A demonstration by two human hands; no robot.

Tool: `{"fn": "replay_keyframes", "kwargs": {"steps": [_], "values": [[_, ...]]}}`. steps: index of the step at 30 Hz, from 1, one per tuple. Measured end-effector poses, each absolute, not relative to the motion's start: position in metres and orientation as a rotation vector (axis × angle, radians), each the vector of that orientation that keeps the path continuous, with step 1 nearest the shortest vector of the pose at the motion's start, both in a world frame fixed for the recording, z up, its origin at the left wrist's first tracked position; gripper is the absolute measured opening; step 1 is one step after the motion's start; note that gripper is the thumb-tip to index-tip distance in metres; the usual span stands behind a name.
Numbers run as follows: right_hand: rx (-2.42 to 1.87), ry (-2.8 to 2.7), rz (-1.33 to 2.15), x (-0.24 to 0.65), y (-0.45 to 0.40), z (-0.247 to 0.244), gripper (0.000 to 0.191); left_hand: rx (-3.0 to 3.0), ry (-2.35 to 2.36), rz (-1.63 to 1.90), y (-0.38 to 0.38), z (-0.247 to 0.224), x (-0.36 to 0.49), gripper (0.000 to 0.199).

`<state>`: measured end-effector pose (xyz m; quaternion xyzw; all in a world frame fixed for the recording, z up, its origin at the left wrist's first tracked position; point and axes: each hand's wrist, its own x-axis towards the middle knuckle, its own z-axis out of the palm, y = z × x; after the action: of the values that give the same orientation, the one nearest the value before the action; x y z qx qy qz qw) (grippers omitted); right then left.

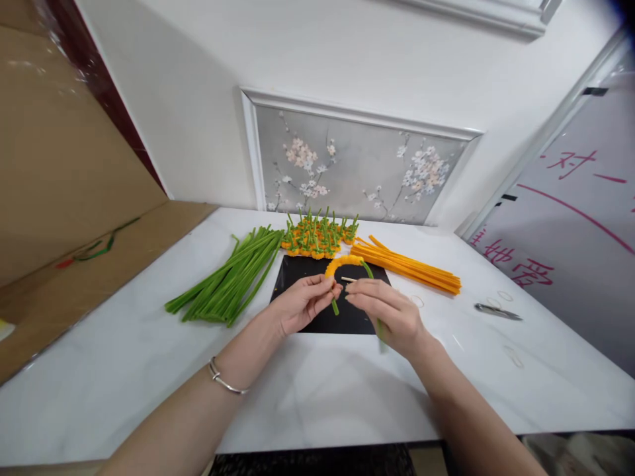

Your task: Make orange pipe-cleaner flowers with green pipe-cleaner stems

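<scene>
Head view: where is the orange curl (344, 261) lying relative to the grip?

It is arching between the two hands, above the far half of the black mat (317, 324). The left hand (310, 301) is pinching its left end between thumb and fingers, and a green stem tip is poking out below.

And the right hand (389, 307)?

Its fingers are closing together on a thin pale stick (348, 279), which is pointing toward the left hand. A green stem (368, 270) is running from the curl's right end down behind those fingers.

What is lying around them?

Green stems (228, 281) are lying left of the mat, green-and-orange pieces (315, 238) are crowding its far edge, orange stems (409, 266) are stretching from its far right corner, and snips (497, 311) are resting toward the table's (278, 390) right edge.
</scene>
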<state>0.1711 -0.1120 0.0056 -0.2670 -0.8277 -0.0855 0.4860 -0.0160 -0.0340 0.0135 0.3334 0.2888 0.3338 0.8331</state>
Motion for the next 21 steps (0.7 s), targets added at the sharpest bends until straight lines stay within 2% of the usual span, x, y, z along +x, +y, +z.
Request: {"fn": "replay_keyframes", "kwargs": {"steps": [4, 9, 11, 13, 15, 18, 21], "values": [[-0.695, -1.937, -0.208, 0.164, -0.114, 0.005, 0.047, 0.628, 0.615, 0.802, -0.032, 0.017, -0.019, 0.017], [-0.844, -1.786, -0.088, 0.164, -0.112, 0.004, 0.031, 0.821, 0.351, 0.687, -0.04, 0.021, -0.024, 0.049], [-0.885, -1.728, 0.077, 0.165, -0.111, 0.0, 0.023, 0.862, 0.308, 0.64, -0.042, 0.02, -0.024, 0.044], [-0.948, -1.663, 0.186, 0.167, -0.11, -0.002, 0.017, 0.906, 0.321, 0.617, -0.042, 0.017, -0.021, 0.03], [-1.019, -1.664, 0.161, 0.168, -0.11, -0.001, 0.012, 0.958, 0.373, 0.637, -0.042, 0.014, -0.017, 0.022], [-1.059, -1.764, 0.032, 0.166, -0.111, 0.006, 0.014, 1.01, 0.47, 0.74, -0.04, 0.01, -0.012, 0.022], [-1.042, -1.837, 0.044, 0.161, -0.111, 0.01, 0.015, 1.05, 0.517, 0.794, -0.039, 0.009, -0.01, 0.017]]}}
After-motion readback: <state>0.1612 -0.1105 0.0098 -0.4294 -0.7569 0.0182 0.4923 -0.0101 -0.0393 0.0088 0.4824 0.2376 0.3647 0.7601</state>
